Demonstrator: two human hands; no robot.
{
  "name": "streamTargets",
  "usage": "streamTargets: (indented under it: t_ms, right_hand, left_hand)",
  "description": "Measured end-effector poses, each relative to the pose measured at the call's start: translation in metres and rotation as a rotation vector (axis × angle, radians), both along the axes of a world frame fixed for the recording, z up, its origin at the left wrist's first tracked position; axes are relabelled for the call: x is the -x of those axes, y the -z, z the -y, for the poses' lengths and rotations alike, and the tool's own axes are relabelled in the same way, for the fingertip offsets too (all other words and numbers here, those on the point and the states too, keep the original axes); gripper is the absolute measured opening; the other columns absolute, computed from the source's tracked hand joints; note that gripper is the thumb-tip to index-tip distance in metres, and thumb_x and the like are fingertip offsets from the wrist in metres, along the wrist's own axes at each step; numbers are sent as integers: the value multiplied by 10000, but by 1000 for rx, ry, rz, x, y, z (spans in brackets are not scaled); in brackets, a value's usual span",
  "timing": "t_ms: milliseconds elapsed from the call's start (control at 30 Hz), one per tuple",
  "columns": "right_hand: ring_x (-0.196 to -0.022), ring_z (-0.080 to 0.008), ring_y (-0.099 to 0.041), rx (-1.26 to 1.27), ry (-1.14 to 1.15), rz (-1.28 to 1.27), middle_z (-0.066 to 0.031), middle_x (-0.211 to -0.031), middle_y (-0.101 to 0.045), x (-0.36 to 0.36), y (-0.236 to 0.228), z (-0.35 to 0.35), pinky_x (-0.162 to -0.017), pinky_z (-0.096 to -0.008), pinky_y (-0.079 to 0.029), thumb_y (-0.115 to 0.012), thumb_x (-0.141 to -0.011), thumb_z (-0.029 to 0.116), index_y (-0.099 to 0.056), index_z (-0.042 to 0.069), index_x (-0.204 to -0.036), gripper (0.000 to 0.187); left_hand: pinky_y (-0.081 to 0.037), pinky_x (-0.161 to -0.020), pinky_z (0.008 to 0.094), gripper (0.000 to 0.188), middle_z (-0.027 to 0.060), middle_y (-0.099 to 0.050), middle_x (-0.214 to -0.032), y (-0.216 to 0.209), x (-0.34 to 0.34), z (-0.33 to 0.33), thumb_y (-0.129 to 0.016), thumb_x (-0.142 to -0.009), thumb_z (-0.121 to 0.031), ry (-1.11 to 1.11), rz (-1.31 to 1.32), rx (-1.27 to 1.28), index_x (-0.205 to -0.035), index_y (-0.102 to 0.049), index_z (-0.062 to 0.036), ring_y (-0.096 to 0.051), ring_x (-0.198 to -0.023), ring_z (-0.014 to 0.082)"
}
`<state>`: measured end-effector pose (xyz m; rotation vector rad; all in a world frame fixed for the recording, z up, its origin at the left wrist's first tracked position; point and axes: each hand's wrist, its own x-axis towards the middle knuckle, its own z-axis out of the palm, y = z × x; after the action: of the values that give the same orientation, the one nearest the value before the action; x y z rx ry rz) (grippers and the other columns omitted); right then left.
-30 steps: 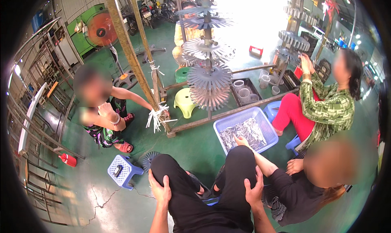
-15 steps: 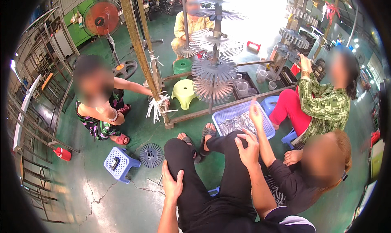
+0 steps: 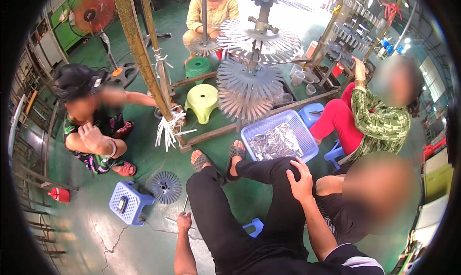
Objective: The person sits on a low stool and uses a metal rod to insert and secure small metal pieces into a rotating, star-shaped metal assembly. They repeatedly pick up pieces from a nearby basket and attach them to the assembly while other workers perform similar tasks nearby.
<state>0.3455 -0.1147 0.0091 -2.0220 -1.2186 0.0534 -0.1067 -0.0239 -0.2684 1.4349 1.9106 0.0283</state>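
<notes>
My left hand (image 3: 184, 220) is down beside my left knee, fingers closed around a thin T-shaped metal tool (image 3: 186, 204) just above the floor. Its crossbar shows partly on both sides of my fist. Spread over my right knee, my right hand (image 3: 301, 181) holds nothing. On the floor ahead of the tool lies a dark round disc with slotted fins (image 3: 166, 187). Left of that disc, a blue plastic stool (image 3: 128, 203) carries a small black object (image 3: 123, 204). Beyond my feet, a lilac plastic basket (image 3: 307, 152) contains many small metal pieces.
Stacked finned discs (image 3: 249, 78) hang on a vertical shaft within a rusty metal frame (image 3: 139, 49). A yellow stool (image 3: 203, 102) stands under it. Co-workers squat or sit left, ahead and right; one is close to my right knee. A fan (image 3: 93, 15) stands far left.
My left hand has left my knee, moved down and taken hold of the T-shaped tool. My right hand has settled flat on my right knee. The close co-worker's raised hand has dropped from sight.
</notes>
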Motion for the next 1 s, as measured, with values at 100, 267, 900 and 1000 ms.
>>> streamTargets:
  t_ms: [100, 267, 900, 1000]
  right_hand:
    - [-1199, -357, -480, 51, 38, -33, -216, -1262, -523, -5, 1, -9, -1006, -406, -370, -648, -794, 172, -606, 21, -1095, 340]
    - [-1199, -349, -485, 126, 49, 11, -224, -1270, -516, 3, -7, -28, -1001, -390, -370, -632, -789, 124, -590, 6, -1103, 339]
    - [-1199, -354, -463, 179, 76, 64, -211, -1260, -513, -6, 7, -37, -1016, -413, -345, -614, -758, 72, -566, -2, -1103, 356]
    - [-1182, -352, -478, 164, 73, 69, -208, -1245, -525, -10, 7, -40, -1003, -410, -362, -629, -755, 83, -574, 4, -1099, 357]
  left_hand:
    - [-495, -848, 401, 494, 213, -589, -1159, 49, 19, 2, -603, -814, -367, -3, -147, 160, -1201, -543, -66, -608, -1012, 341]
    - [-483, -855, 409, 602, 188, -598, -1117, 117, 36, 21, -655, -790, -342, 33, -304, 164, -1270, -395, -87, -595, -1034, 326]
    - [-427, -772, 394, 162, 41, -550, -927, 189, 30, 2, -416, -868, -177, 26, -619, -163, -1010, -476, -128, -554, -928, 222]
    - [-455, -671, 340, 213, 50, -580, -840, 248, 82, 18, -454, -910, -178, 407, -707, -458, -1103, -451, -88, -576, -711, 169]
